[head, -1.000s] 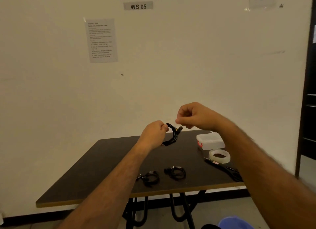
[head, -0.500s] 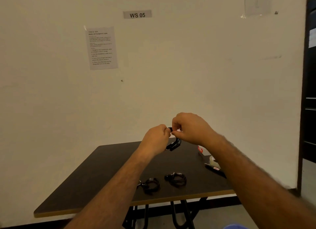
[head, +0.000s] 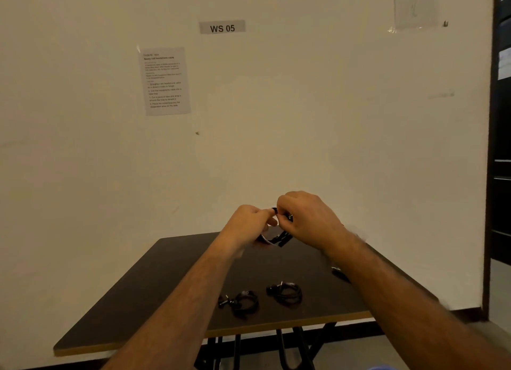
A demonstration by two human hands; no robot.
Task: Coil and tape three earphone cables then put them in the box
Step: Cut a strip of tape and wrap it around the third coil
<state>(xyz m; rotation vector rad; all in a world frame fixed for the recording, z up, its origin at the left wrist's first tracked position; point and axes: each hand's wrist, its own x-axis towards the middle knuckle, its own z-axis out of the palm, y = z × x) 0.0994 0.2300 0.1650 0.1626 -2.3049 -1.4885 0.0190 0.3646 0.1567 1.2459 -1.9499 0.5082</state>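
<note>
Above the far half of the dark table [head: 171,281] both hands hold one coiled black earphone cable [head: 279,238]. My left hand [head: 249,226] pinches its left side and my right hand [head: 307,220] grips its top right, fingers curled over it. Most of this coil is hidden behind the two hands. Two other black coiled earphones lie near the front edge: one [head: 243,302] on the left, one [head: 286,292] to its right. The box and the tape roll are hidden behind my right forearm.
A dark tool [head: 339,273], only partly seen, lies on the table beside my right forearm. A pale wall with a "WS 05" label [head: 222,27] and a printed sheet [head: 164,80] stands behind the table. A dark shelf frame [head: 500,148] borders the right side.
My right hand came down and closed onto the coil beside my left hand. The view tilted up, so the table sits lower and my right arm now covers the box and tape roll.
</note>
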